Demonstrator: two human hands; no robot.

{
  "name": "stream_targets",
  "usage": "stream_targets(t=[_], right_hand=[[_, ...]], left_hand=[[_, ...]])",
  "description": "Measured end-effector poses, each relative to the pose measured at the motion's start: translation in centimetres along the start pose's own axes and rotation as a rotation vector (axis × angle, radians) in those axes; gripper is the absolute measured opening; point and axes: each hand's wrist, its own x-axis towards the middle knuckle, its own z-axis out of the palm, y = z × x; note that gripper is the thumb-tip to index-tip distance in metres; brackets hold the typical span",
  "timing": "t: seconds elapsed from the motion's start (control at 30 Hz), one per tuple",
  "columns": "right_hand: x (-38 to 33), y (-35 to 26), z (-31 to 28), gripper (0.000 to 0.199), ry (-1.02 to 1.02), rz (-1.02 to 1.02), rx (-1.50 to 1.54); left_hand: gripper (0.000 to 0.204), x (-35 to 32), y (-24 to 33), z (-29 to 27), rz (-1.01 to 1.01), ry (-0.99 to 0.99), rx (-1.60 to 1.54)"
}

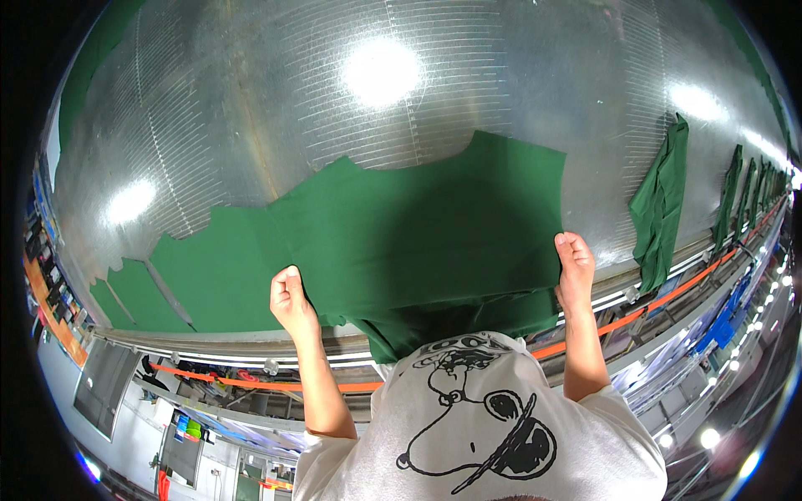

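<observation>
A cut panel of green cloth (393, 225), with a neckline curve and shoulder edges at its far side, lies spread on a shiny metal table (535, 75). Its near part drapes over the table's front edge against my shirt. My left hand (292, 299) is closed on the panel's left edge, thumb on top. At the opposite edge, my right hand (575, 265) pinches the cloth between thumb and bent fingers. Just left of my left hand, more flat green panels (221, 267) lie side by side along the near edge.
Right of me a folded green piece (660, 204) hangs partly over the front edge, with several more (728, 196) farther along. An orange rail (643, 309) runs below the table's front edge. Fine ruled lines and bright lamp reflections cover the tabletop.
</observation>
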Motion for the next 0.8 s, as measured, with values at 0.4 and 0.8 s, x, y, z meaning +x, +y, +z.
stream_targets(t=[0.4,0.8], right_hand=[[-0.11,0.82,-0.69,0.013,0.004,-0.032,-0.013],[0.02,0.79,-0.53,0.013,-0.003,-0.041,-0.053]], left_hand=[[0.018,-0.15,-0.86,-0.55,0.006,-0.006,-0.009],[0.019,-0.46,-0.56,-0.09,0.041,0.028,0.031]])
